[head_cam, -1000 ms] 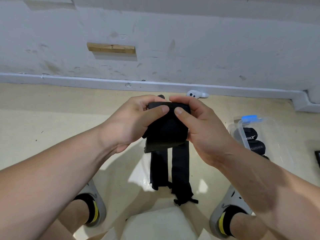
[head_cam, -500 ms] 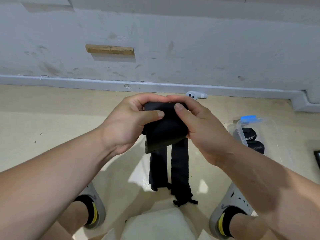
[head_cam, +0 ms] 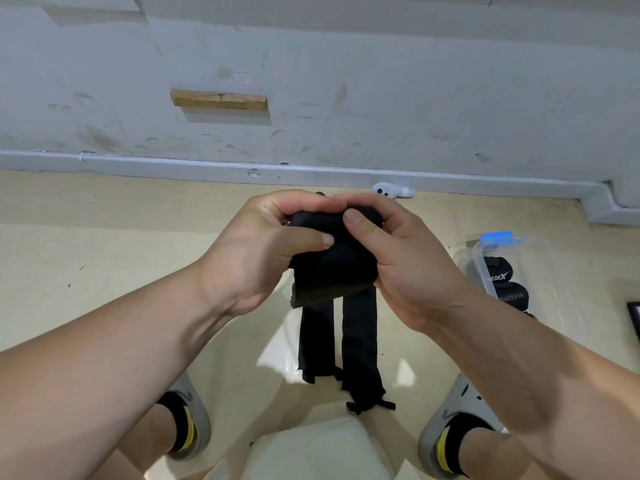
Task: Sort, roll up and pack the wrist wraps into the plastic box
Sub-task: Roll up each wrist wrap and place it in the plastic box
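Your left hand point(head_cam: 256, 258) and right hand point(head_cam: 398, 258) both curl their fingers point(head_cam: 360, 230) tightly around the black wrist wrap point(head_cam: 332, 271), tails hanging.

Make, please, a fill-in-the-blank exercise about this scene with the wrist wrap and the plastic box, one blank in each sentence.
1. The left hand and the right hand grip a wrist wrap of ____ colour.
2. The plastic box lies on the floor at the person's ____ side.
3. The clip on the box is ____.
4. The small block on the wall is made of ____.

Missing words: black; right; blue; wood.
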